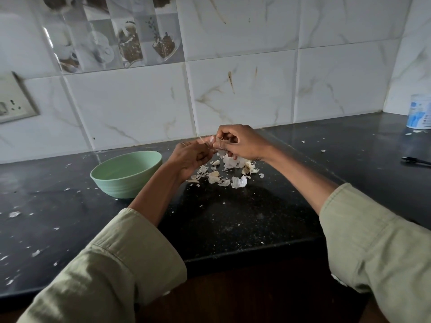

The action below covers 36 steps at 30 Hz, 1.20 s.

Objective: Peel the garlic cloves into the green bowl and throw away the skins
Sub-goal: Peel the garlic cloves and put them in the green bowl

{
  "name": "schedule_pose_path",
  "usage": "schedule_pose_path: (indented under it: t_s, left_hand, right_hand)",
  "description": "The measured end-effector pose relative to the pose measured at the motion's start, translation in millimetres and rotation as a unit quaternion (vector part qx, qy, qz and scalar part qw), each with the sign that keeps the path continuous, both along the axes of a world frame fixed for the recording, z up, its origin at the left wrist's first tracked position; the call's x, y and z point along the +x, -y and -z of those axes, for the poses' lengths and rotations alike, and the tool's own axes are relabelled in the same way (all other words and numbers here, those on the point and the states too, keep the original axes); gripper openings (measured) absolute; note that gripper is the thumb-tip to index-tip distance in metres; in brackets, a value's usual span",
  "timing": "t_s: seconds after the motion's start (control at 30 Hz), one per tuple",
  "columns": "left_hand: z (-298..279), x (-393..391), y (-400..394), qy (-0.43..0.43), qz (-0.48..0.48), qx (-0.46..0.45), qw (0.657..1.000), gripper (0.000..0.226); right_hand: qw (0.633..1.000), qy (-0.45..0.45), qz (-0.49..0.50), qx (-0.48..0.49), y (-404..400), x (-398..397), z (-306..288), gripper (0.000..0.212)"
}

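I have both hands raised together over the dark desk (233,217), meeting just above the heap of skins (224,173). My right hand (240,145) has its fingers curled in around something small and pale, which I take to be the garlic clove (221,145) being worked; most of it is hidden, so I cannot tell which way its long axis runs. My left hand (189,157) comes in from the other side with thumb and fingertips drawn to the same spot, apparently pinching at a sliver of skin on that clove. The two hands touch or nearly touch at the fingertips.

What the coming move turns on is where the green bowl (127,173) sits: it is on the desk to the left of both hands, just beside my left wrist and well apart from my right hand. So once the clove is bare, the left hand is the nearer one to drop it in, or the right has to cross over the left forearm (awkward, I judge). The bowl's inside looks bare from here, though its near wall hides part of the floor.

The loose skins lie directly beneath the hands, mostly on the right-hand side of the pile, nearer my right hand for gathering later.
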<state>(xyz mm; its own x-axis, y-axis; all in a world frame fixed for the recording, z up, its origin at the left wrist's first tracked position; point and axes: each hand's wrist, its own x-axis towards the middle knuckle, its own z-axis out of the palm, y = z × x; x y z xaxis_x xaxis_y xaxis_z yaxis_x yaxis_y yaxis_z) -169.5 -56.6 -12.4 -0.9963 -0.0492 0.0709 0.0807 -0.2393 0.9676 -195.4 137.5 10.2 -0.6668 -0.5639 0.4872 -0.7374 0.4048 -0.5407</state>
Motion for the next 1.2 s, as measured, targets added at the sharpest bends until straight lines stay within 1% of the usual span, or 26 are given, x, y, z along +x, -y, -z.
schedule_pose_path:
  t_s: [0.07, 0.1, 0.2, 0.27, 0.3, 0.4, 0.47, 0.53, 0.6, 0.7, 0.8, 0.87, 0.97, 1.07, 1.17, 1.2]
  left_hand:
    - [-1, 2, 0, 0.002, -0.012, 0.004, 1.0, 0.004]
    - [-1, 2, 0, 0.002, -0.016, 0.006, 1.0, 0.007]
    - [-2, 5, 0, -0.008, 0.007, 0.0, 1.0, 0.023]
    - [-1, 5, -1, -0.01, 0.026, -0.034, 0.999, 0.037]
    - [-2, 6, -3, -0.01, 0.03, -0.053, 0.998, 0.039]
    - [-1, 6, -7, -0.02, 0.017, -0.097, 0.995, 0.021]
    - [0, 8, -8, -0.034, -0.01, -0.117, 0.993, 0.01]
    - [-1, 9, -10, -0.042, -0.038, -0.122, 0.991, 0.01]
    - [-2, 9, -14, -0.039, -0.064, -0.109, 0.991, 0.012]
    - [-2, 8, -22, -0.041, -0.085, -0.066, 0.993, 0.02]
    - [2, 6, -30, -0.028, -0.125, -0.035, 0.991, 0.022]
    - [5, 4, -34, -0.02, -0.156, -0.04, 0.987, 0.025]
    - [8, 2, -38, -0.009, -0.19, -0.058, 0.98, 0.031]
    - [8, 2, -39, 0.001, -0.173, -0.035, 0.984, 0.027]
    - [4, 6, -39, 0.005, -0.133, -0.007, 0.991, 0.021]
    - [3, 7, -39, 0.0, -0.119, 0.001, 0.993, 0.024]
  right_hand:
    - [1.0, 0.0, 0.004, -0.013, 1, 2, 0, 0.023]
    - [1.0, 0.002, 0.007, -0.018, 1, 2, 0, 0.023]
    - [1.0, 0.016, 0.01, -0.015, 0, 1, 0, 0.021]
    - [0.999, 0.027, 0.02, 0.006, -3, 0, 1, 0.017]
    - [0.999, 0.032, 0.025, 0.019, -4, -1, 1, 0.015]
    - [0.997, 0.055, 0.034, 0.047, -5, -3, 3, 0.006]
    - [0.996, 0.066, 0.04, 0.05, -3, -3, 1, 0.009]
    - [0.994, 0.096, 0.043, 0.032, 0, -3, 1, 0.018]
    - [0.992, 0.121, 0.047, 0.011, 3, -1, 0, 0.027]
    - [0.992, 0.099, 0.077, 0.032, 10, 3, 1, 0.045]
    - [0.991, 0.097, 0.084, 0.038, 16, 5, 4, 0.042]
    - [0.99, 0.099, 0.096, 0.04, 21, 4, 7, 0.045]
    - [0.988, 0.104, 0.116, 0.023, 28, 9, 10, 0.042]
    - [0.985, 0.116, 0.127, -0.002, 33, 9, 12, 0.052]
    - [0.985, 0.111, 0.128, -0.02, 30, 11, 10, 0.05]
    - [0.986, 0.108, 0.121, -0.032, 28, 12, 10, 0.049]
